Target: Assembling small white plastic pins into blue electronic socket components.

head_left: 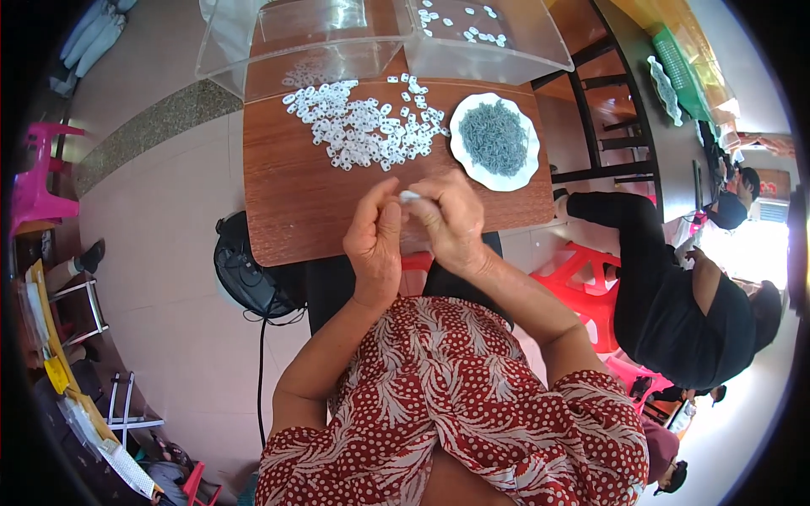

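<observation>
Both hands meet above the near edge of the wooden surface (pixel 287 202): the right hand (pixel 451 223) pinches a small white piece (pixel 409 196) at its fingertips, and the left hand (pixel 375 240), fingers curled, closes in beside it, touching. Just beyond lie the white piece heap (pixel 363 126) and, nearer the right hand, a white plate (pixel 527 173) of grey-green bits. The tiled room also holds clear plastic bins (pixel 337 42) and pink stools (pixel 34 181).

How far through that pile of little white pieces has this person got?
Done, it seems: some white pieces lie in the clear tray at the table's far end. In hand: both hands, left hand and right hand, pinch one small white piece together. Left: a big heap of white pieces on the wooden table, and a white plate full of small grey parts.
</observation>
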A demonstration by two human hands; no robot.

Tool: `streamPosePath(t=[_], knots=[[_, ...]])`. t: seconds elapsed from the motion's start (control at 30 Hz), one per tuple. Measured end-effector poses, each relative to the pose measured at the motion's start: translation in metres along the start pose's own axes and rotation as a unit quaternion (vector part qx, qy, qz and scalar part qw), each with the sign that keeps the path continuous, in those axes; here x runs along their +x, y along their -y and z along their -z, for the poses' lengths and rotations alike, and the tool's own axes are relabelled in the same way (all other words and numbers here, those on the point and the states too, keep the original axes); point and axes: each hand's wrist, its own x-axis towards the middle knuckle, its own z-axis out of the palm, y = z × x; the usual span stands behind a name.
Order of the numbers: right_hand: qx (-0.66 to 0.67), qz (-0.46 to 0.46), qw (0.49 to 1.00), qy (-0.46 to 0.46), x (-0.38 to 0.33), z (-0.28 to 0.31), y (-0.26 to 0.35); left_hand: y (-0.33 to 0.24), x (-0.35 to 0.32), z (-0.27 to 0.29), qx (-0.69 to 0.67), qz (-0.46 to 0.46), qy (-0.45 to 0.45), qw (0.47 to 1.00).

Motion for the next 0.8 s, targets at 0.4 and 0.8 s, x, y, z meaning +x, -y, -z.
streamPosePath(t=[0.4, 0.8], knots=[[-0.345, 0.091, 0.930, -0.091, 0.188, 0.074, -0.129, 0.061, 0.057, 0.031, 0.300, -0.104, -0.026, 0.948], [-0.136, 0.005, 0.986, 0.100, 0.059, -0.023, -0.118, 0.095, 0.064, 0.016, 0.498, -0.220, 0.035, 0.838]])
